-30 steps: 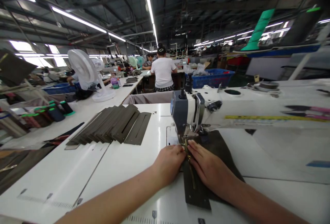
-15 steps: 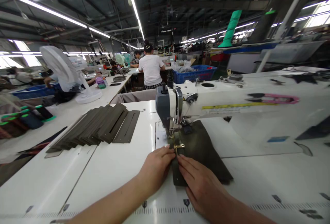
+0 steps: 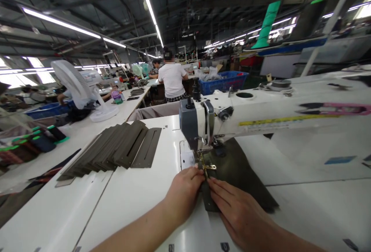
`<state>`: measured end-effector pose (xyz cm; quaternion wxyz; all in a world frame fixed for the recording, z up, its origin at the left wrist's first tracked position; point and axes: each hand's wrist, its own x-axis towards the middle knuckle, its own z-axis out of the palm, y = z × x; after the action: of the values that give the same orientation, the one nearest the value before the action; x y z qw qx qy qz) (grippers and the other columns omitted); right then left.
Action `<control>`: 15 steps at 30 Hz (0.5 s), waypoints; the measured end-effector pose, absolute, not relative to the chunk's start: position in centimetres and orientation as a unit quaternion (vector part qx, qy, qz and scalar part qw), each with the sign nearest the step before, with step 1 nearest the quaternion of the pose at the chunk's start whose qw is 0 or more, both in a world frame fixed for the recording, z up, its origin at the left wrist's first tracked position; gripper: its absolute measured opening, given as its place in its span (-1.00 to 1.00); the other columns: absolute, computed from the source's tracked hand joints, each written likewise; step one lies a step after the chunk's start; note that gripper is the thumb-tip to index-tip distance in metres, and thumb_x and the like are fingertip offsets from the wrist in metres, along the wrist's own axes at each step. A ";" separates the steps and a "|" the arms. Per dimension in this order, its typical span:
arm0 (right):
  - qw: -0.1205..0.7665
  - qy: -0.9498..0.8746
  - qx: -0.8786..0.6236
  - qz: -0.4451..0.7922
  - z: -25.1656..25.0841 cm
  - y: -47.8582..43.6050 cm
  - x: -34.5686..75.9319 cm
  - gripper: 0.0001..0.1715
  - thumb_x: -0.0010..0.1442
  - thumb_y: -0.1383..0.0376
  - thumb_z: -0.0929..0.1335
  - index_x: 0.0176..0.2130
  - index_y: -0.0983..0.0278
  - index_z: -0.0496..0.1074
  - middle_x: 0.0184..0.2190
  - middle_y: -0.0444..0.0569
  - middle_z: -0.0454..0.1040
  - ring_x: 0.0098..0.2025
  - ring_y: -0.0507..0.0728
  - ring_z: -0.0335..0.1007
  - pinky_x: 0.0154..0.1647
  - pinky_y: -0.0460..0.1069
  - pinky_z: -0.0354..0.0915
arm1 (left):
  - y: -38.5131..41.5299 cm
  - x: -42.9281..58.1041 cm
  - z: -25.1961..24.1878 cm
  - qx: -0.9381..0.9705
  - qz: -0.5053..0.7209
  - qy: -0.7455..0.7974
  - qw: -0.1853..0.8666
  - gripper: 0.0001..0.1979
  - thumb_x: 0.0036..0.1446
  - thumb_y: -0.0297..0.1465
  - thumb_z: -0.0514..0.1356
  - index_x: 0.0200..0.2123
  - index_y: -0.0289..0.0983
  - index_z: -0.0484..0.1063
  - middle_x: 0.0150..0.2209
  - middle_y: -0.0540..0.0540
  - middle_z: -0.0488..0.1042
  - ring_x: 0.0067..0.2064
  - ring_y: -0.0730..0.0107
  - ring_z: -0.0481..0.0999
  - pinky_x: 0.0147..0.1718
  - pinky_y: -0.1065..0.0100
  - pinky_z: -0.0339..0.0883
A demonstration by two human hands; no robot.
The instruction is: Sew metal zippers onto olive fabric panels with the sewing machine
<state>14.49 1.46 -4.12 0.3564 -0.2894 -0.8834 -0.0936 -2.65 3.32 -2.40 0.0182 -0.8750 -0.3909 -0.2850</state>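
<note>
A dark olive panel [image 3: 245, 174] lies under the needle area of a white sewing machine [image 3: 261, 107]. Along its left part runs a brass-toned zipper [image 3: 205, 166] with a metal pull [image 3: 211, 167] sticking out to the right. My left hand [image 3: 187, 186] has its fingertips closed together at the zipper's left edge, just in front of the presser foot. From the other side, my right hand [image 3: 236, 205] presses the panel's front strip with its fingers held together. Both hands touch the piece; my right thumb is hidden.
Left of the machine lies a fanned stack of slotted dark panels [image 3: 107, 149]. Beyond are a white fan [image 3: 72, 85], thread spools [image 3: 43, 140] and a blue basket [image 3: 224, 84]. Pink-handled snips [image 3: 344, 109] rest on the machine arm. A person in a white shirt [image 3: 173, 80] is ahead.
The view has turned slightly left, so the machine, panel and hands appear farther right. My hands stay at the zipper in front of the needle, with no clear change of hold.
</note>
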 end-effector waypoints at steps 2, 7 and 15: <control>0.358 -0.883 -0.287 -0.095 -4.1 2.0 14.3 -0.59 0.06 0.49 0.14 -0.27 0.48 0.50 -0.22 0.15 0.50 -0.17 0.16 0.42 -0.08 -0.03 0.35 | 3.9 -2.7 -2.5 -0.875 -0.289 -0.387 0.023 -0.81 0.00 -0.63 0.12 -0.30 -0.33 0.40 -0.28 -0.12 0.48 -0.22 0.31 0.49 -0.21 0.31 0.45; 0.356 -0.889 -0.278 -0.078 -3.8 3.0 14.3 -0.61 0.05 0.50 0.15 -0.23 0.51 0.48 -0.21 0.18 0.49 -0.12 0.16 0.38 0.00 -0.04 0.28 | 5.4 -3.0 -2.6 -0.884 -0.273 -0.377 0.033 -0.80 0.02 -0.62 0.07 -0.29 -0.33 0.40 -0.29 -0.15 0.47 -0.25 0.28 0.49 -0.28 0.28 0.46; 0.300 -0.863 -0.387 0.124 -1.2 4.5 15.2 -0.74 0.15 0.24 0.25 -0.21 0.32 0.40 -0.24 0.04 0.44 -0.19 0.13 0.34 -0.13 0.03 0.29 | 5.6 -3.3 -2.7 -0.884 -0.265 -0.385 0.023 -0.81 0.08 -0.56 0.03 -0.27 -0.32 0.40 -0.28 -0.16 0.46 -0.27 0.26 0.48 -0.30 0.26 0.44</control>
<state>15.22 4.55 -1.21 0.3003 -0.3872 -0.8629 0.1237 -3.30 5.64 -2.70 0.0226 -0.8839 -0.3848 -0.2647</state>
